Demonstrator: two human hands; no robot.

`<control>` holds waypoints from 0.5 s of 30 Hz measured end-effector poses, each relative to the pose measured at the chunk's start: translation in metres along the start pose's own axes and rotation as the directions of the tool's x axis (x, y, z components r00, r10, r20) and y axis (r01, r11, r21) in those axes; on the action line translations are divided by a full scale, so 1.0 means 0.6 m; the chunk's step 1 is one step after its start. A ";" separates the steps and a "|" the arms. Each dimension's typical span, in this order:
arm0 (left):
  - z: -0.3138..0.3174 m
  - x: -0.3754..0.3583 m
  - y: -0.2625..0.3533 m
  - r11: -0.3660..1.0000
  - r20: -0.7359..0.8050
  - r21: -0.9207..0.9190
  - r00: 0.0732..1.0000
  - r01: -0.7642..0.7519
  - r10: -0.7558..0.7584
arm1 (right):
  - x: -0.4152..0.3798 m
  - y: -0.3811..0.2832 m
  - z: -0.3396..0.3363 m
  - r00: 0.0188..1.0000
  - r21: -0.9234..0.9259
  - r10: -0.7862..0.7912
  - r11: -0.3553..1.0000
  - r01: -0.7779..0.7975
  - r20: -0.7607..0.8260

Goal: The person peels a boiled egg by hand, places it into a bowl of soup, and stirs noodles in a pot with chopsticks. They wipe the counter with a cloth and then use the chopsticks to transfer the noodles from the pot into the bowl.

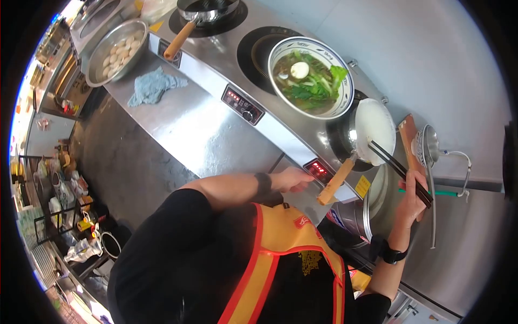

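My right hand (413, 197) is closed around a pair of dark chopsticks (394, 162), whose tips reach into a pan of white, foamy liquid (376, 129). The pan's wooden handle (339, 181) points back toward my body. With fingers curled, my left hand (294, 179) is at the lit control panel (318, 169) on the stove's front; I see nothing held in it. Beside the pan stands a large patterned bowl (274, 54) of broth with leafy greens (312, 89) and a pale, round egg-like piece (299, 69).
Another wooden-handled pan (208, 12) sits on a farther burner. A metal basin (141, 40) of eggs and a blue cloth (154, 86) are on the left counter. A ladle (430, 143) and wooden board (411, 137) stand at the right, and a metal bucket (353, 216) is below.
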State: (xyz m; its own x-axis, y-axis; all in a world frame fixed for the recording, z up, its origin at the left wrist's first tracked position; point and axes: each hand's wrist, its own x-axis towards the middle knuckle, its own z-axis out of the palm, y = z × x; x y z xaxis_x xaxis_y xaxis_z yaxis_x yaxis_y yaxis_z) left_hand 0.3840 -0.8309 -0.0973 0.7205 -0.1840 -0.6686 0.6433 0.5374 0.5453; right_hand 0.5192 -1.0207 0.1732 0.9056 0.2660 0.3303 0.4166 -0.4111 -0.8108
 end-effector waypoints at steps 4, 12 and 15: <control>0.035 -0.007 0.002 0.994 0.121 0.093 0.992 -0.056 0.044 | 0.000 -0.024 0.008 0.982 -0.252 -0.043 0.964 0.089 0.182; 0.069 0.015 -0.008 0.988 0.220 0.053 0.966 -0.148 0.133 | -0.004 -0.036 0.002 0.967 -0.312 -0.073 0.938 0.150 0.245; 0.073 0.027 -0.014 0.987 0.219 0.067 0.967 -0.149 0.131 | -0.009 -0.048 -0.006 0.980 -0.243 0.043 0.970 0.006 0.195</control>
State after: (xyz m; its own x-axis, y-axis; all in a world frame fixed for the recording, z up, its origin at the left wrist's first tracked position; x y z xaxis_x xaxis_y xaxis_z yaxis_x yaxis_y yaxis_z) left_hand 0.4017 -0.8745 -0.0909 0.8378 -0.2874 -0.4642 0.5445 0.5023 0.6717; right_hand 0.5024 -1.0133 0.1963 0.8898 0.4130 0.1942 0.4285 -0.6096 -0.6669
